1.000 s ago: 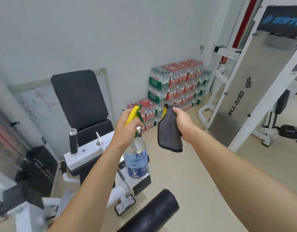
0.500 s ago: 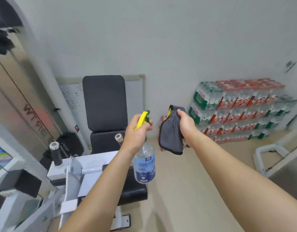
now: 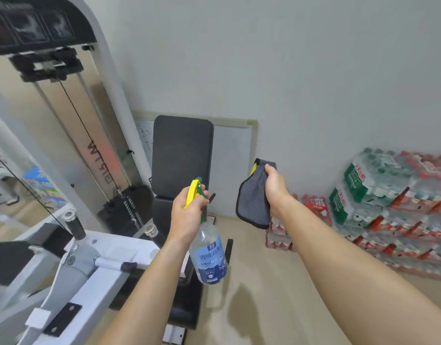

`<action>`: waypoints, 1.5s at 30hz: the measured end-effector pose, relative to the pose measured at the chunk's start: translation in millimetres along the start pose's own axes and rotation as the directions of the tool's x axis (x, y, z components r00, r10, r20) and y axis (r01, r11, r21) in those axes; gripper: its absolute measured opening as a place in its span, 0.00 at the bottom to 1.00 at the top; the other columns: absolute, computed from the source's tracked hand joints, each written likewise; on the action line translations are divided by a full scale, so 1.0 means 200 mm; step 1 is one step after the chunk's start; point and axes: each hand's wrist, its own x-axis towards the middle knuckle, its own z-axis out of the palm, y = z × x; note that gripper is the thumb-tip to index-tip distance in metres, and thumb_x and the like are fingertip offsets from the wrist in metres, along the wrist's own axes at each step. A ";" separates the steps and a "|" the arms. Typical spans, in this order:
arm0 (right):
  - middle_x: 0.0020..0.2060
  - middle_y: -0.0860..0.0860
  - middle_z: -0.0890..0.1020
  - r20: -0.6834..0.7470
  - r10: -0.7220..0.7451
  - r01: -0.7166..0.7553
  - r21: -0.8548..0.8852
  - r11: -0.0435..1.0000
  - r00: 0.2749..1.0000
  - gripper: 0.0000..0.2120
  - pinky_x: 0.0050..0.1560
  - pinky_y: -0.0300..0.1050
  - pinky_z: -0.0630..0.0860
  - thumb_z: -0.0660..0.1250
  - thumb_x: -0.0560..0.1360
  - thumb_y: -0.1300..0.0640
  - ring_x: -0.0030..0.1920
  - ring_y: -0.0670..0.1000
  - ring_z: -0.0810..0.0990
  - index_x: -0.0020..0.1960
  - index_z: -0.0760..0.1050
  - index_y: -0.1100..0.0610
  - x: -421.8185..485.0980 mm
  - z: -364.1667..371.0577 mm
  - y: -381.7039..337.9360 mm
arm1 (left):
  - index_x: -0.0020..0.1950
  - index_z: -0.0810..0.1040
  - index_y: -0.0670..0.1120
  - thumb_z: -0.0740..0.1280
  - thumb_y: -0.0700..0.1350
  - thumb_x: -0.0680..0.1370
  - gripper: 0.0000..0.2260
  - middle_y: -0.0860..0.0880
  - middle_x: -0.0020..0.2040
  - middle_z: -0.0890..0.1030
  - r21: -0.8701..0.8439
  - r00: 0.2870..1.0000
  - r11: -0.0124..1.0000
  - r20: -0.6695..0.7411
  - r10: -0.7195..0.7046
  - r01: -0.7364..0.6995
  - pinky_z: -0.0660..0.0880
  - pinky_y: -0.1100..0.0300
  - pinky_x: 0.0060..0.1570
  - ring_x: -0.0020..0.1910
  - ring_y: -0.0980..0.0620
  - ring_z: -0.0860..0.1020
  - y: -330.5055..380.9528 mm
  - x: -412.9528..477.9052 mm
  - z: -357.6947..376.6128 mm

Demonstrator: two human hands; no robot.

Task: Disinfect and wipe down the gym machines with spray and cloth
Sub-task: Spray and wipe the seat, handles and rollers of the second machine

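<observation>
My left hand (image 3: 188, 212) grips the yellow and green trigger head of a clear spray bottle (image 3: 209, 257) with a blue label, which hangs below the fist. To its right my right hand (image 3: 274, 186) holds a grey cloth (image 3: 251, 200) with a dark edge, and the cloth dangles down. Both hands are raised in front of a gym machine with a black back pad (image 3: 182, 150) and a black seat (image 3: 162, 210) behind the bottle. The machine's white frame (image 3: 102, 267) and two black handles run across the lower left.
A weight stack tower (image 3: 72, 125) with cable and silver shroud stands at the left. A whiteboard (image 3: 233, 165) leans on the wall behind the seat. Stacked packs of bottled water (image 3: 388, 207) fill the right side on the floor. Beige floor (image 3: 264, 307) lies between.
The view has swung to the left: the seat and weight stack now sit centre and left, and the water packs have slid right. Both hands keep the same hold on bottle and cloth.
</observation>
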 end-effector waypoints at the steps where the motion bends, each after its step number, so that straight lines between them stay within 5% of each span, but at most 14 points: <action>1: 0.56 0.57 0.83 0.024 0.002 -0.002 -0.007 1.000 1.000 0.24 0.65 0.51 0.73 0.58 0.80 0.42 0.57 0.57 0.80 0.61 0.79 0.59 0.06 0.03 -0.02 | 0.57 0.81 0.42 0.64 0.32 0.78 0.12 0.45 0.52 0.84 -0.011 1.000 1.000 -0.022 -0.003 0.003 0.75 0.66 0.47 0.51 0.53 0.82 -0.01 0.06 0.02; 7: 0.52 0.54 0.84 0.146 0.010 -0.004 -0.038 0.999 0.989 0.22 0.64 0.51 0.74 0.58 0.81 0.41 0.55 0.56 0.82 0.58 0.80 0.57 0.49 0.23 -0.11 | 0.55 0.82 0.38 0.62 0.31 0.77 0.11 0.46 0.49 0.84 -0.042 0.998 0.999 -0.069 -0.002 -0.001 0.77 0.67 0.47 0.52 0.51 0.82 -0.12 0.55 0.16; 11: 0.51 0.55 0.85 0.144 0.022 -0.017 -0.033 0.999 0.989 0.21 0.64 0.50 0.74 0.57 0.82 0.42 0.54 0.56 0.82 0.53 0.81 0.57 0.86 0.38 -0.23 | 0.53 0.82 0.40 0.62 0.31 0.76 0.12 0.46 0.49 0.86 -0.099 0.998 0.995 -0.063 -0.028 0.021 0.77 0.55 0.58 0.58 0.47 0.83 -0.17 0.93 0.25; 16: 0.41 0.52 0.82 0.148 0.074 -0.071 -0.025 0.997 0.986 0.20 0.58 0.46 0.72 0.57 0.83 0.42 0.47 0.53 0.80 0.44 0.78 0.55 1.25 0.53 -0.35 | 0.53 0.82 0.41 0.62 0.31 0.76 0.12 0.45 0.47 0.85 -0.108 0.997 0.994 -0.064 -0.040 0.033 0.76 0.54 0.55 0.55 0.45 0.83 -0.22 1.37 0.31; 23: 0.52 0.55 0.84 0.179 0.065 -0.061 -0.032 0.998 0.982 0.24 0.68 0.54 0.72 0.59 0.77 0.37 0.57 0.57 0.81 0.53 0.81 0.56 1.69 0.71 -0.38 | 0.53 0.81 0.41 0.64 0.34 0.76 0.10 0.42 0.51 0.84 -0.069 0.992 0.995 -0.097 -0.085 0.078 0.75 0.57 0.54 0.43 0.57 0.81 -0.32 1.82 0.37; 28: 0.54 0.53 0.84 0.195 0.057 -0.050 -0.039 0.998 0.979 0.34 0.65 0.54 0.72 0.58 0.67 0.30 0.57 0.55 0.81 0.59 0.80 0.54 1.94 0.80 -0.35 | 0.54 0.82 0.42 0.65 0.42 0.69 0.15 0.46 0.50 0.85 -0.004 0.979 0.991 -0.158 -0.129 0.130 0.77 0.57 0.57 0.51 0.54 0.83 -0.39 1.99 0.41; 35: 0.52 0.51 0.84 0.216 0.054 -0.062 0.034 0.997 0.975 0.19 0.56 0.46 0.73 0.58 0.82 0.42 0.56 0.52 0.80 0.58 0.80 0.55 2.14 0.87 -0.35 | 0.55 0.82 0.41 0.64 0.33 0.75 0.12 0.48 0.48 0.85 0.058 0.955 0.979 -0.240 -0.175 0.194 0.76 0.57 0.57 0.47 0.60 0.83 -0.47 2.14 0.47; 39: 0.56 0.52 0.84 0.206 0.089 -0.107 0.077 0.991 0.975 0.22 0.67 0.51 0.72 0.59 0.80 0.41 0.59 0.53 0.80 0.62 0.80 0.55 2.21 0.90 -0.32 | 0.54 0.81 0.42 0.64 0.34 0.75 0.11 0.50 0.46 0.85 0.074 0.954 0.978 -0.244 -0.173 0.197 0.76 0.56 0.58 0.46 0.61 0.83 -0.47 2.16 0.48; 45: 0.59 0.53 0.82 0.185 0.062 -0.071 0.043 0.997 0.981 0.23 0.69 0.54 0.71 0.56 0.82 0.42 0.61 0.54 0.79 0.65 0.77 0.56 2.22 0.94 -0.28 | 0.52 0.81 0.43 0.65 0.41 0.69 0.14 0.50 0.46 0.83 0.073 0.963 0.981 -0.214 -0.161 0.180 0.77 0.51 0.62 0.52 0.53 0.82 -0.45 2.17 0.46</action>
